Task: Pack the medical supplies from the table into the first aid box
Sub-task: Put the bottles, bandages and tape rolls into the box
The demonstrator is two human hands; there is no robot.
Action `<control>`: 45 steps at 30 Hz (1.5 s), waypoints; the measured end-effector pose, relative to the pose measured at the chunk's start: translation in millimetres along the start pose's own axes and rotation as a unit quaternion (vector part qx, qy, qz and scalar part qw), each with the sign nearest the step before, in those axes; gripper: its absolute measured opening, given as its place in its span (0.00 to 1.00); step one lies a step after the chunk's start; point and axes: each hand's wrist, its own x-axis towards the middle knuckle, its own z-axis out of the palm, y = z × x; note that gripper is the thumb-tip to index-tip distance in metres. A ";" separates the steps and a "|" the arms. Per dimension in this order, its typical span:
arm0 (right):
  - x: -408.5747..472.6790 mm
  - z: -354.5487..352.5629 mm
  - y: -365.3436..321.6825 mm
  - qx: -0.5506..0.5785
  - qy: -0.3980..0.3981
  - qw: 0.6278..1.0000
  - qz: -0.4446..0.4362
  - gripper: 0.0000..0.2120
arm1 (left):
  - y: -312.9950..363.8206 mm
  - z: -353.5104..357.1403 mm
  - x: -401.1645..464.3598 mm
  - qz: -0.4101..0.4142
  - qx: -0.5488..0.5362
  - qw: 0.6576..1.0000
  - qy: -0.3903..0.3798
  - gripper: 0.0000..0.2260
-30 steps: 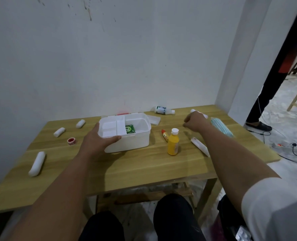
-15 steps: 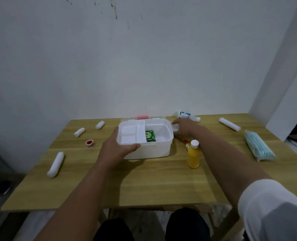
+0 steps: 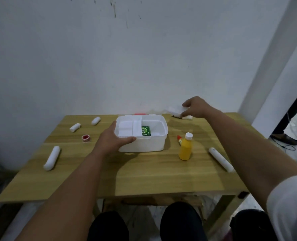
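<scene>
The open white first aid box [image 3: 144, 146] stands mid-table with a green packet [image 3: 145, 130] inside and a white divider tray on its left half. My left hand [image 3: 112, 141] grips the box's front left corner. My right hand [image 3: 195, 107] is raised above the table's far right edge and pinches a flat white packet [image 3: 174, 110]. Below that hand a small white bottle [image 3: 186, 117] lies on the table. A yellow bottle [image 3: 185, 148] and a small red-tipped tube [image 3: 179, 139] sit right of the box.
On the wooden table [image 3: 144, 176] lie white gauze rolls at the left [image 3: 52, 158], [image 3: 75, 127], [image 3: 95, 120], a red tape roll [image 3: 86, 137], and a long white roll [image 3: 220, 159] at the right. A person's shoe [image 3: 285, 138] stands on the floor at far right.
My right hand has lifted away from the box's right side to the far right, now holding a flat white packet in the air. My left hand has stayed on the box.
</scene>
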 end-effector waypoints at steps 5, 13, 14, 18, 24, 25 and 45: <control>-22.6 -15.9 -42.0 0.061 -0.091 0.993 -0.054 0.33 | 1.0 -1.1 0.0 0.000 -0.005 1.000 -0.005 0.37; -30.6 21.1 -98.7 -0.190 -0.115 0.967 -0.122 0.34 | -1.1 -1.8 2.4 -0.005 -0.007 1.000 -0.006 0.39; -29.2 27.7 -101.4 -0.183 -0.114 0.968 -0.125 0.34 | -1.8 -1.3 2.8 -0.005 -0.005 1.000 -0.005 0.39; -23.2 54.1 -108.0 -0.155 -0.104 0.974 -0.129 0.34 | -1.5 1.1 4.4 -0.007 0.001 1.000 -0.009 0.41; -15.8 84.8 -116.1 -0.129 -0.112 0.976 -0.135 0.29 | -3.3 2.0 5.3 -0.015 0.020 1.000 -0.003 0.43; -13.7 89.7 -118.0 -0.131 -0.115 0.975 -0.140 0.28 | -3.6 1.8 5.7 -0.013 0.021 1.000 -0.003 0.43; -21.4 34.7 -75.6 0.049 0.035 0.993 -0.100 0.14 | 3.1 -1.3 1.0 -0.005 -0.014 1.000 -0.018 0.38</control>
